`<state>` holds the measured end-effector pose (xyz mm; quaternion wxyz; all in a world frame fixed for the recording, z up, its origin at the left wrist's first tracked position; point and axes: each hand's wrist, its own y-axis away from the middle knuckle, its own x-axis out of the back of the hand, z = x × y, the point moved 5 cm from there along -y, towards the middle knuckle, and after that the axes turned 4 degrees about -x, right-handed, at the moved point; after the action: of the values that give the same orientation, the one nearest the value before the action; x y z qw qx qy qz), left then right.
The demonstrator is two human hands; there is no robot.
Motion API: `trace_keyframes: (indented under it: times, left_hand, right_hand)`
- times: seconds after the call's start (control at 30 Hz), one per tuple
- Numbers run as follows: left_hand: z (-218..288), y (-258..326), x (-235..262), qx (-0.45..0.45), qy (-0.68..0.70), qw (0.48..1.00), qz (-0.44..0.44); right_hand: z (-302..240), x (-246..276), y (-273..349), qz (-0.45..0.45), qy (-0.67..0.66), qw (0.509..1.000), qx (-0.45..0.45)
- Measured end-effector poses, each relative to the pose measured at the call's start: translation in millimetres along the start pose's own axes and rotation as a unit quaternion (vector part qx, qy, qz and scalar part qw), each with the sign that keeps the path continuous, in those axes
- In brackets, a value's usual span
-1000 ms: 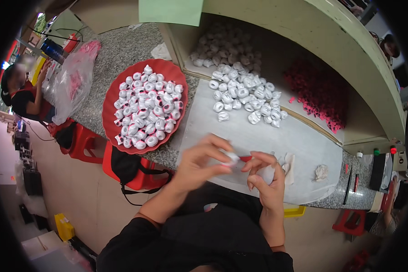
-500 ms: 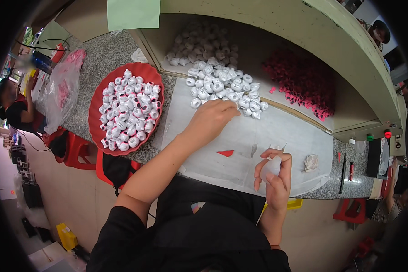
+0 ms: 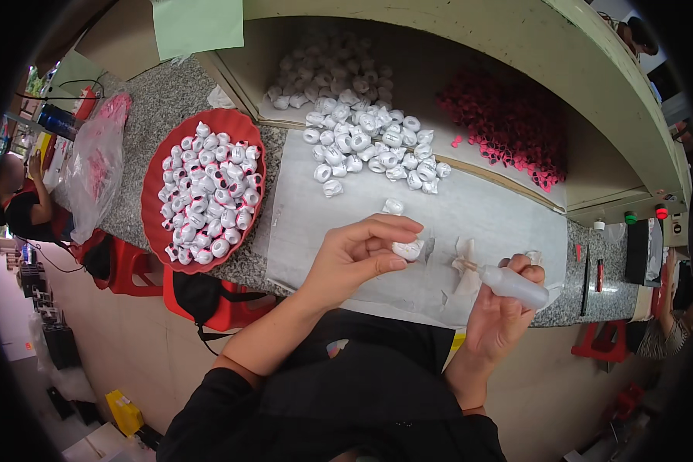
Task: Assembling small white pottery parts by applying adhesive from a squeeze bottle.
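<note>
On paper [image 3: 316, 231], nr front edge: L hand [image 3: 354, 252] pinching white piece [image 3: 408, 249], R hand [image 3: 502, 322] gripping bottle [image 3: 517, 289]; bare paper btwn.

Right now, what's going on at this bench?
The person's left hand pinches a small white rounded piece; the right hand holds a translucent thin-tipped bottle, its tip pointing toward that piece but apart from it. A heap of white pieces spreads from the shelf onto white paper. At left, a red scalloped tray holds white pieces, many with pink.
</note>
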<state>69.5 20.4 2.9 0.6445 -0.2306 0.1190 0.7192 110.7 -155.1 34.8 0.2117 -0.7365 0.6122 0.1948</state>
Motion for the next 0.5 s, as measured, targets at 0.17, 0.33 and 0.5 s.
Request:
trace_keyframes:
  times: [0.17,0.33,0.5]
  left_hand:
    - [-2,14,-4,-0.013,0.083,0.995,0.054]
    - [2,22,-2,-0.010,0.082,0.995,0.053]
    - [8,24,-3,-0.027,0.090,0.994,0.049]
  right_hand:
    - [-11,-20,12,-0.025,0.113,0.977,0.177]
    - [-14,-34,27,-0.068,0.210,0.935,0.276]
    - [-14,-40,33,-0.117,0.224,0.923,0.290]
